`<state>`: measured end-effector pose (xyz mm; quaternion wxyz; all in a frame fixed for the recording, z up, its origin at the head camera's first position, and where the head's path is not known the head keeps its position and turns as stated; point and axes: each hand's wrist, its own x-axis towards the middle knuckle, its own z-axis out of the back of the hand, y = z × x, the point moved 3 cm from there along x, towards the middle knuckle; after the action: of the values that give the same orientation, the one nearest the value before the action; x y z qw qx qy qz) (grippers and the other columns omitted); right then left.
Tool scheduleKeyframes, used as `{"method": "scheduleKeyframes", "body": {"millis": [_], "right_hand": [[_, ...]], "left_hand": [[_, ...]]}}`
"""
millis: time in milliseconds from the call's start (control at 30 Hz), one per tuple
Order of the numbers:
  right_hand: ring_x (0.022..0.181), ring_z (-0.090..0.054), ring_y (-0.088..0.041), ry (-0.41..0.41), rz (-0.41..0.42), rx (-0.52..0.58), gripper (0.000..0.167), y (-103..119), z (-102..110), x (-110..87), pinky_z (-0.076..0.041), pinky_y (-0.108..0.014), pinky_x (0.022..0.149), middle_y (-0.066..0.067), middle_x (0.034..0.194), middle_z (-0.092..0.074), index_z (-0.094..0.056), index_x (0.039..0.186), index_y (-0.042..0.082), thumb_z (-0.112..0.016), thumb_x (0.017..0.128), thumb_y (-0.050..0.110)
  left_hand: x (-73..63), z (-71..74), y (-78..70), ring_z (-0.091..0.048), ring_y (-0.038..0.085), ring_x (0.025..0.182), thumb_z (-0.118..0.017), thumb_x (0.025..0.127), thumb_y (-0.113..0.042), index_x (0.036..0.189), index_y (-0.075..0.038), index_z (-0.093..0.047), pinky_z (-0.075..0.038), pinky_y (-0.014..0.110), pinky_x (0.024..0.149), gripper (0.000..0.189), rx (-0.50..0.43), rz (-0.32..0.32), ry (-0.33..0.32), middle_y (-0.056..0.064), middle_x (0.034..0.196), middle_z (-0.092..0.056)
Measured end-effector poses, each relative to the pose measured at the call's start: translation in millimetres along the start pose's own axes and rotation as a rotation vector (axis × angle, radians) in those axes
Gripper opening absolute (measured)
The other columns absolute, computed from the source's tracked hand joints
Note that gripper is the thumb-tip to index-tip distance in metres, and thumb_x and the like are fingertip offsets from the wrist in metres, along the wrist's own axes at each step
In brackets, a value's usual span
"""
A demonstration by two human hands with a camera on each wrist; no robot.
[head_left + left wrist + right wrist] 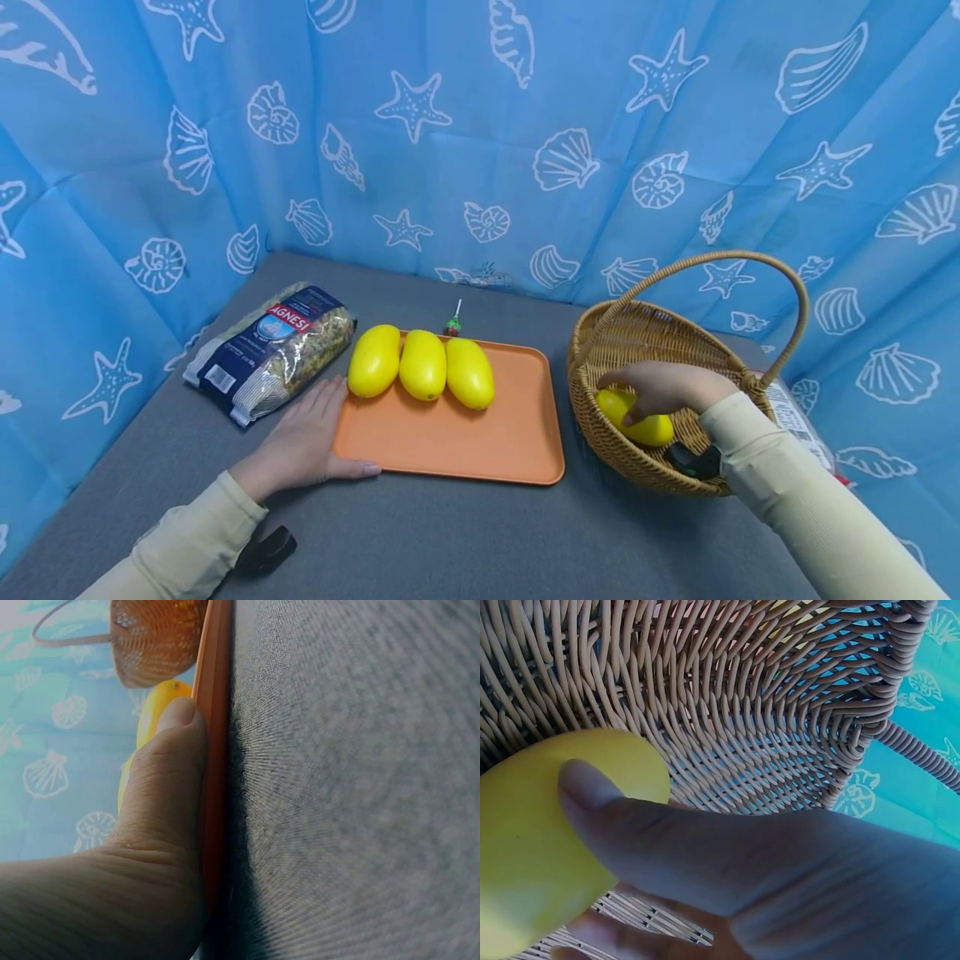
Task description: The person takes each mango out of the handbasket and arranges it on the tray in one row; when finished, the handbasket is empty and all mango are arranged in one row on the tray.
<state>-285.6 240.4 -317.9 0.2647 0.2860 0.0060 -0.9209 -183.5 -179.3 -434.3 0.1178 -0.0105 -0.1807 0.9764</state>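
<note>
My right hand (671, 387) reaches into a wicker basket (637, 468) and grips a yellow mango (654, 428) there. In the right wrist view the thumb presses on the mango (532, 847), with fingers partly visible below. My left hand (296, 442) lies at the left end of an orange tray (457, 442), fingers extended and thumb along its near edge. Three yellow mangoes (423, 365) sit side by side on the tray's far left part. In the left wrist view the thumb (165, 787) touches the tray's rim (215, 750).
A bag of Agnesi pasta (281, 346) lies left of the tray. Behind the tray is a small green-and-red lollipop (453, 323). The basket's tall handle (801, 308) arches up. A plastic package (802, 417) lies partly hidden behind the basket. A blue curtain (480, 150) surrounds the grey table.
</note>
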Motion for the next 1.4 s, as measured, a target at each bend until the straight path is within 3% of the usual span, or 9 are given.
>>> {"method": "scheduleKeyframes", "body": {"millis": [333,600,900,1167,1400], "right_hand": [[0.114,-0.055,-0.041,-0.075,0.0,-0.021,0.063,-4,6,-2.2,-0.047,-0.057,0.093,-0.02,0.125,-0.059,-0.051,0.134,0.007,-0.077,0.079,0.023],[0.12,-0.049,-0.046,-0.198,0.079,-0.019,0.064,-7,15,-14.7,-0.042,-0.06,0.098,-0.025,0.135,-0.052,-0.051,0.137,0.005,-0.076,0.081,0.022],[0.101,-0.06,-0.029,-0.323,0.074,0.01,0.06,-3,27,-45.6,-0.054,-0.044,0.081,-0.015,0.118,-0.061,-0.052,0.134,0.007,-0.075,0.082,0.024],[0.086,-0.058,-0.018,-0.458,0.027,-0.04,0.059,7,37,-75.9,-0.048,-0.031,0.066,-0.01,0.109,-0.061,-0.052,0.133,0.01,-0.076,0.082,0.026],[0.084,-0.058,-0.016,-0.561,0.039,-0.011,0.059,19,35,-100.3,-0.05,-0.027,0.063,-0.011,0.106,-0.059,-0.048,0.136,0.013,-0.074,0.085,0.027]], "left_hand": [[0.3,-1.0,1.4,-0.021,0.049,0.139,-0.054,0.063,-0.088,0.146,0.011,-0.021,-0.022,0.062,0.112,0.133,0.003,0.005,0.0,0.032,0.152,-0.021],[0.8,-0.5,2.4,-0.021,0.049,0.139,-0.053,0.063,-0.088,0.146,0.011,-0.021,-0.022,0.062,0.112,0.133,0.007,0.001,0.002,0.032,0.152,-0.022],[1.9,-1.2,1.7,-0.021,0.049,0.139,-0.052,0.063,-0.089,0.146,0.011,-0.021,-0.022,0.061,0.112,0.134,0.009,-0.002,0.006,0.032,0.152,-0.021],[2.2,0.0,0.4,-0.02,0.049,0.14,-0.052,0.063,-0.089,0.146,0.011,-0.021,-0.022,0.061,0.112,0.134,0.007,-0.003,0.008,0.032,0.152,-0.021],[1.2,0.8,0.1,-0.02,0.049,0.14,-0.048,0.062,-0.092,0.146,0.011,-0.021,-0.022,0.061,0.112,0.135,0.008,0.002,0.015,0.032,0.152,-0.02]]}}
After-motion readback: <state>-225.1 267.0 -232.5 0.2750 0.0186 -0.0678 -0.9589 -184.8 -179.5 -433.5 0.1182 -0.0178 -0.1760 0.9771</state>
